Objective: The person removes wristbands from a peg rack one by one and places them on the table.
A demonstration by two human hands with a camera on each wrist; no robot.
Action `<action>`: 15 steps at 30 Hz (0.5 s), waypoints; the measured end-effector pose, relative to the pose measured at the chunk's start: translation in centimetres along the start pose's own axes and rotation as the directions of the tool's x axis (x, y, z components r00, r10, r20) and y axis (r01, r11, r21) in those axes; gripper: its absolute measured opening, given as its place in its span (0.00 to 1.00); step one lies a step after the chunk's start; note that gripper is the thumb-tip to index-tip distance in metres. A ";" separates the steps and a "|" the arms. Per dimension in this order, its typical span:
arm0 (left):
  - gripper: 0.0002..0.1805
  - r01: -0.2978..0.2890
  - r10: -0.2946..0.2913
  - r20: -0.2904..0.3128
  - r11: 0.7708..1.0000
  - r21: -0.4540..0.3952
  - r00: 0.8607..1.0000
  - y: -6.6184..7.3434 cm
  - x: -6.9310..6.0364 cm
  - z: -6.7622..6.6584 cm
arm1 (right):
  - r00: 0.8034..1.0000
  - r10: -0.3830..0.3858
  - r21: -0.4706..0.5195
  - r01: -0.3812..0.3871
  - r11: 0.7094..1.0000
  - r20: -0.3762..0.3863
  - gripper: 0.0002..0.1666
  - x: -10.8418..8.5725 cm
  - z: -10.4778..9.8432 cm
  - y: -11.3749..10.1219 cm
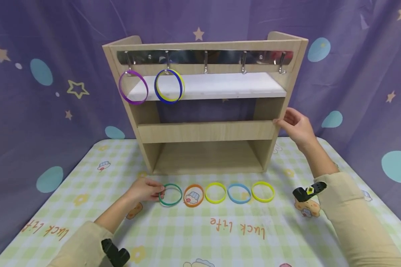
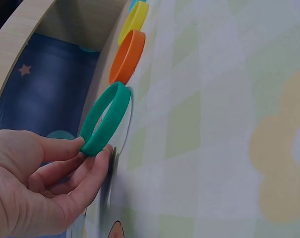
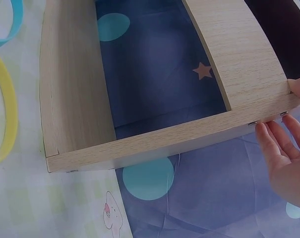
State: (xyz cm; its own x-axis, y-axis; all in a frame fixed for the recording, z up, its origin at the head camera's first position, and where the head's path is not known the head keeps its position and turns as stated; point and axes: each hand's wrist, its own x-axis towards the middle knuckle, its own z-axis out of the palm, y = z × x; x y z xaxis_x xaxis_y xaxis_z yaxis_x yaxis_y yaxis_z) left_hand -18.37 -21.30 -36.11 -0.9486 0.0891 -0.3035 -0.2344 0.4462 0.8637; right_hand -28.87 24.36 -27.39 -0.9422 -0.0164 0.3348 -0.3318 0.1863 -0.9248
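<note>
Left hand (image 1: 147, 190): clamped on green band (image 2: 113, 121), lower centre-left
Right hand (image 1: 298, 129): grips wooden rack (image 1: 205, 132), right of centre
Loose bands (image 1: 226, 193): orange just beside green, then yellow, light blue, yellow
Hung bands (image 1: 168, 101): purple, blue, yellow, upper left

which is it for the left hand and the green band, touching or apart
Touching. The left wrist view shows it: the left hand pinches the green band at the end lowest in that picture.
</note>
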 end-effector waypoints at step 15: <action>0.11 -0.078 0.122 -0.107 0.934 0.348 0.987 0.4 -0.2 0.5 | 1.000 -0.001 0.004 0.001 1.000 -0.009 0.18 0.1 0.0 0.1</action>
State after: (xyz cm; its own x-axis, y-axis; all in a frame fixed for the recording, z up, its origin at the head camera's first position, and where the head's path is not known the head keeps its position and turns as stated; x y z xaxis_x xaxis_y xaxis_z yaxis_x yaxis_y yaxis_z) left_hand -18.15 -20.65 -35.88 -0.9875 0.0470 -0.1506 -0.0711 0.7197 0.6906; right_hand -28.99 24.37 -27.50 -0.9415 -0.0072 0.3370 -0.3327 0.1819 -0.9253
